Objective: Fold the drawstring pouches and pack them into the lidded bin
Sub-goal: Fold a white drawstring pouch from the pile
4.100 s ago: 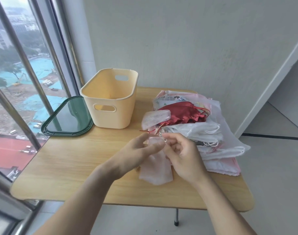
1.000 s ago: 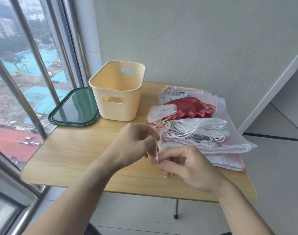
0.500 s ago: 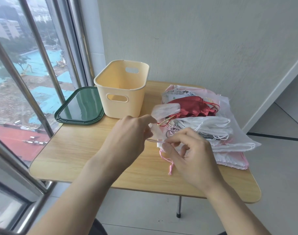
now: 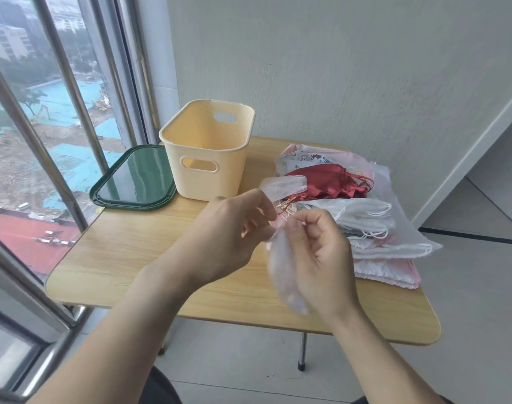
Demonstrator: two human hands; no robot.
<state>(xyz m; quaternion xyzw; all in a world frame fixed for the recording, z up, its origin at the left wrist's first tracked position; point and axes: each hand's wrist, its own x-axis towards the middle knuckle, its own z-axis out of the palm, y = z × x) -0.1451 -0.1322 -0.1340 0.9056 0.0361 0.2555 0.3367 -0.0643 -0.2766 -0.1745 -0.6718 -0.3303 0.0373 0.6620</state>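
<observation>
**Trainee:** What is the setup?

**Instructor:** You are at a small wooden table (image 4: 126,252) set against a plain wall, with a barred window on its left side. The yellow bin (image 4: 211,153) stands open at the table's back edge, left of centre. Its dark green lid (image 4: 132,179) lies flat at the back left corner, touching or just beside the bin. A pile of pouches (image 4: 362,217) covers the table's right side, with a red pouch (image 4: 321,182) near the top.

**Trainee:** Which step am I in?

**Instructor:** Judging from the bin, which shows nothing inside on the visible walls, you are on an early pouch. Your left hand (image 4: 231,234) and right hand (image 4: 316,249) are raised together above the table's front half. Both pinch the top of a sheer white pouch (image 4: 283,275), which hangs down along your right palm, clear of the table. The fingertips are curled tight at its mouth, probably on the drawstring; the cord itself is too small to confirm.

**Trainee:** What does the next move call for?

**Instructor:** Lay the pouch flat on the bare wood near the front edge, tuck the cord in, and fold it. The fabric is thin and slack, so keep both hands on it until the fold is pressed. Then carry it to the bin.
</observation>
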